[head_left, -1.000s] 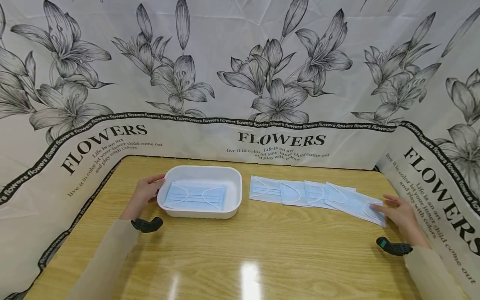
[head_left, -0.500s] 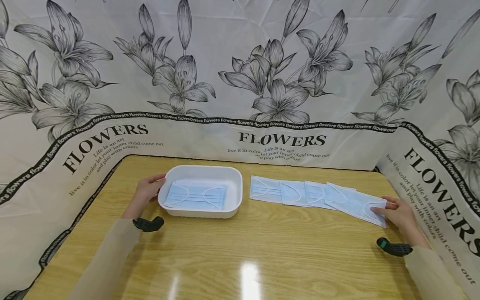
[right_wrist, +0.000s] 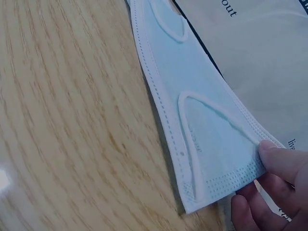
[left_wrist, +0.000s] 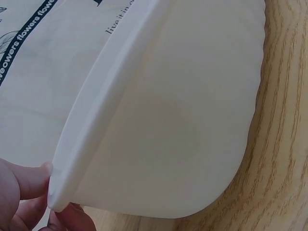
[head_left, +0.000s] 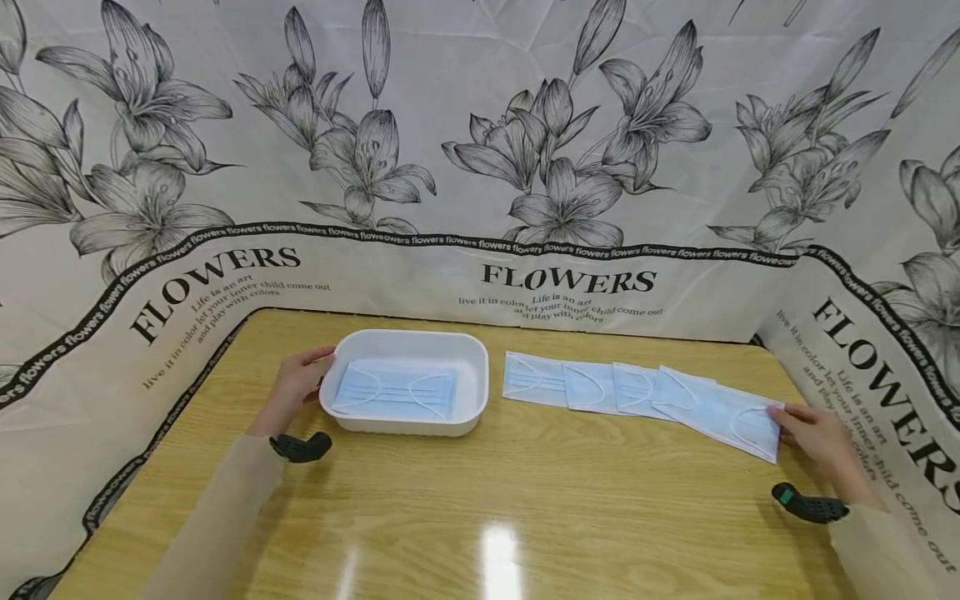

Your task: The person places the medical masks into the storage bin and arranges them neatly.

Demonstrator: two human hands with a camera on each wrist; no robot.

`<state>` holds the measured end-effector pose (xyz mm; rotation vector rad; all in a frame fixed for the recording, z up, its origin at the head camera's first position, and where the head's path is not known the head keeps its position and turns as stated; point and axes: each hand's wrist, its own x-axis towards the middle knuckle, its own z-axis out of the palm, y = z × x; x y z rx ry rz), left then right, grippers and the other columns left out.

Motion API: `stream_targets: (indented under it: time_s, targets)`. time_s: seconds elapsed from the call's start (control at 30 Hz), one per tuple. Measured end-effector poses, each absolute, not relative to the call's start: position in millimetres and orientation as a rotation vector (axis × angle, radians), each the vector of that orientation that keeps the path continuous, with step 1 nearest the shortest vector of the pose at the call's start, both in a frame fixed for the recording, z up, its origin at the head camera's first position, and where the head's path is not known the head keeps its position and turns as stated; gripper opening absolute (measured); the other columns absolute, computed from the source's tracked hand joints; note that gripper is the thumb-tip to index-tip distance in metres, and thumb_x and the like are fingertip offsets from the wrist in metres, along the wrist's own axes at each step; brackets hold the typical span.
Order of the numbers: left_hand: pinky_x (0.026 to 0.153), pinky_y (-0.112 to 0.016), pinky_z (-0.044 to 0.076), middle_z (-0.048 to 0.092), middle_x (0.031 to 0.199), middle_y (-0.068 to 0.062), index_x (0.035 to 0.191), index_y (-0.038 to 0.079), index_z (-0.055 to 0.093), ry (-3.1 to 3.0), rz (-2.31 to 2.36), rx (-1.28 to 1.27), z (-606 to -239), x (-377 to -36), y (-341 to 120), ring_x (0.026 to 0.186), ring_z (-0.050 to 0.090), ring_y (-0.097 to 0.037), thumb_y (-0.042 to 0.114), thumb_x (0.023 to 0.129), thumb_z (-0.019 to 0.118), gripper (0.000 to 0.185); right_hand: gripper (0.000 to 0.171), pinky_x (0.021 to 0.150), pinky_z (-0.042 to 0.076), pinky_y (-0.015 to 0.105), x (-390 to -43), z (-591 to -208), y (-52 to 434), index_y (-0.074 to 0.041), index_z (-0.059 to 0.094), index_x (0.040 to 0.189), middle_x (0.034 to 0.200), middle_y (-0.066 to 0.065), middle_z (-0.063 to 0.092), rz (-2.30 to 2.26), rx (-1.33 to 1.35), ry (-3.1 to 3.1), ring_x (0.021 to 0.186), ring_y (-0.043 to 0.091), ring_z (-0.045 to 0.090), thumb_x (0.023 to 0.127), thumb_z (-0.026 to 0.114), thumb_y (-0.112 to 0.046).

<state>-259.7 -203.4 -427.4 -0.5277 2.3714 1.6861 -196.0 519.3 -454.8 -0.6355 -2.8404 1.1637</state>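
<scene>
The right hand (head_left: 823, 437) pinches the near end of the rightmost face mask (head_left: 731, 415), thumb on top at its stitched edge, the corner seemingly raised a little off the wooden table (head_left: 525, 500). That mask overlaps a row of other masks (head_left: 577, 385) running left. The left hand (head_left: 296, 385) grips the left rim of a white tray (head_left: 472, 367), which holds one mask (head_left: 393, 393) lying flat.

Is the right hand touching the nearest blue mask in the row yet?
Touching. The right wrist view shows the right hand pinching the corner of the blue mask, thumb on top and fingers beneath.
</scene>
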Motion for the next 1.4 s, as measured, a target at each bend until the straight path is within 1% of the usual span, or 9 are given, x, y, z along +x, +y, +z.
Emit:
stream_targets:
  time_s: [0.1, 0.17, 0.23, 0.3, 0.9, 0.97, 1.1, 1.2, 1.4]
  targets:
    - [0.069, -0.018, 0.047, 0.045, 0.145, -0.018, 0.145, 0.009, 0.042, 2.37, 1.682, -0.527, -426, -259, -203, 0.104, 0.052, -0.019, 0.029, 0.103, 0.043, 0.047, 0.073, 0.052, 0.048, 0.017, -193, -452, 519, 0.022, 0.039, 0.132, 0.105, 0.03, 0.063, 1.171, -0.631, -2.816, 0.061, -0.012, 0.05, 0.095, 0.053, -0.04]
    - [0.069, -0.018, 0.047, 0.044, 0.145, -0.019, 0.146, 0.008, 0.041, 2.367, 1.68, -0.525, -426, -258, -204, 0.104, 0.052, -0.018, 0.029, 0.103, 0.043, 0.048, 0.072, 0.051, 0.049, 0.019, -191, -450, 518, 0.021, 0.041, 0.132, 0.084, 0.008, 0.068, 1.184, -0.644, -2.794, 0.06, -0.01, 0.052, 0.094, 0.055, -0.04]
    - [0.069, -0.018, 0.047, 0.044, 0.145, -0.019, 0.146, 0.008, 0.041, 2.364, 1.679, -0.523, -425, -257, -204, 0.103, 0.053, -0.018, 0.029, 0.103, 0.043, 0.048, 0.072, 0.052, 0.05, 0.021, -190, -447, 518, 0.019, 0.043, 0.131, 0.075, -0.016, 0.06, 1.205, -0.657, -2.78, 0.059, -0.009, 0.054, 0.093, 0.056, -0.04]
    - [0.069, -0.018, 0.048, 0.044, 0.145, -0.019, 0.146, 0.007, 0.041, 2.363, 1.682, -0.521, -425, -257, -204, 0.102, 0.053, -0.017, 0.028, 0.103, 0.042, 0.048, 0.073, 0.053, 0.051, 0.022, -188, -445, 517, 0.018, 0.043, 0.132, 0.073, -0.029, 0.048, 1.225, -0.657, -2.776, 0.06, -0.01, 0.054, 0.093, 0.057, -0.042]
    - [0.068, -0.018, 0.048, 0.047, 0.143, -0.019, 0.144, 0.007, 0.043, 2.368, 1.687, -0.532, -428, -257, -198, 0.104, 0.055, -0.019, 0.027, 0.102, 0.044, 0.047, 0.06, 0.06, 0.054, 0.018, -172, -422, 511, 0.018, 0.044, 0.129, 0.071, -0.036, 0.045, 1.341, -0.638, -2.66, 0.062, -0.009, 0.056, 0.096, 0.055, -0.031]
    - [0.068, -0.017, 0.049, 0.047, 0.143, -0.019, 0.144, 0.007, 0.043, 2.362, 1.695, -0.522, -429, -257, -198, 0.101, 0.056, -0.016, 0.027, 0.102, 0.044, 0.047, 0.049, 0.061, 0.054, 0.018, -170, -420, 512, 0.009, 0.054, 0.122, 0.071, -0.035, 0.047, 1.402, -0.637, -2.632, 0.062, -0.009, 0.057, 0.095, 0.058, -0.031]
    - [0.066, -0.018, 0.05, 0.047, 0.143, -0.02, 0.144, 0.006, 0.044, 2.356, 1.713, -0.522, -430, -258, -200, 0.089, 0.058, -0.008, 0.028, 0.101, 0.045, 0.047, 0.005, 0.06, 0.054, 0.018, -167, -416, 512, -0.025, 0.064, 0.091, 0.07, -0.031, 0.054, 1.593, -0.632, -2.512, 0.062, -0.006, 0.06, 0.091, 0.064, -0.03]
    - [0.065, -0.019, 0.05, 0.047, 0.142, -0.021, 0.143, 0.007, 0.044, 2.359, 1.72, -0.527, -430, -259, -200, 0.083, 0.057, -0.005, 0.027, 0.101, 0.045, 0.047, 0.021, 0.059, 0.053, 0.017, -166, -412, 511, -0.039, 0.058, 0.075, 0.07, -0.027, 0.058, 1.71, -0.634, -2.425, 0.061, -0.003, 0.061, 0.089, 0.067, -0.026]
    - [0.065, -0.019, 0.05, 0.048, 0.142, -0.019, 0.143, 0.008, 0.045, 2.365, 1.714, -0.546, -428, -259, -201, 0.085, 0.057, -0.006, 0.028, 0.101, 0.045, 0.046, 0.021, 0.059, 0.053, 0.016, -166, -405, 506, -0.039, 0.058, 0.076, 0.071, -0.027, 0.056, 1.713, -0.643, -2.421, 0.061, -0.003, 0.061, 0.09, 0.066, -0.026]
